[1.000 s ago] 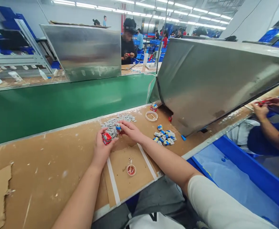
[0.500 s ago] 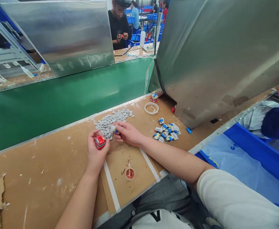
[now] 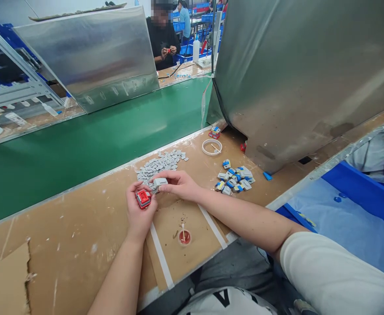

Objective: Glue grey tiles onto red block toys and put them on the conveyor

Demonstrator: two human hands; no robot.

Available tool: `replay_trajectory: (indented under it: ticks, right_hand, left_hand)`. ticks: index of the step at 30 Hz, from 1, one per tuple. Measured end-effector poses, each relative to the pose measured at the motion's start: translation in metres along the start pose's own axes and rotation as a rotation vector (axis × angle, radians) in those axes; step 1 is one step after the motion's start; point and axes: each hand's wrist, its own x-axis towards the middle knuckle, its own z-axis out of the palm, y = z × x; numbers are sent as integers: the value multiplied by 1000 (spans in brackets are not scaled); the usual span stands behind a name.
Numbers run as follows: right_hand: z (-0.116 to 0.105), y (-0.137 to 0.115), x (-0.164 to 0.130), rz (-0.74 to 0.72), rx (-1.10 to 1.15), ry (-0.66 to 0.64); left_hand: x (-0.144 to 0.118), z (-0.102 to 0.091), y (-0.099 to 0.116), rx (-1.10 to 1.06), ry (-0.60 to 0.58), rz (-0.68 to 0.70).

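My left hand is closed around a small red plastic part with a raised rectangular rim and a grey band. Just to its right, my right hand pinches a light grey block-shaped part between thumb and fingers. The two parts are close but apart. Behind both hands spreads a heap of small flat grey pieces. Right of my right hand lies a pile of grey, blue and yellow parts. A small cup of red liquid with a white stick in it stands nearer to me.
A white tape ring lies behind the pile, near a red-and-blue part. A metal panel rises at the right. Beyond the table runs a green belt. A blue bin stands right; a person works across.
The grey part in my right hand has turned so its broad pale face shows. The red part in my left hand has tilted slightly. The view has shifted a little.
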Motion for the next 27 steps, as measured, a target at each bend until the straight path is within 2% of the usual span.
replay_trajectory:
  ticks: [3, 7, 12, 15, 20, 27]
  right_hand:
    - [1, -1, -3, 8, -47, 36]
    - [1, 0, -3, -23, 16, 71]
    - [-1, -2, -3, -47, -36, 63]
    - [-1, -2, -2, -43, 18, 48]
    - [-3, -5, -1, -24, 24, 50]
    - [-5, -5, 0, -101, -62, 51]
  left_hand:
    - [-1, 0, 1, -58, -52, -34]
    - [-2, -4, -3, -156, -165, -126]
    - [-2, -9, -6, -247, -274, -114]
    - [-3, -9, -5, -307, -341, -114]
    - [-2, -7, -3, -317, -350, -91]
    - [-2, -7, -8, -348, -378, -55]
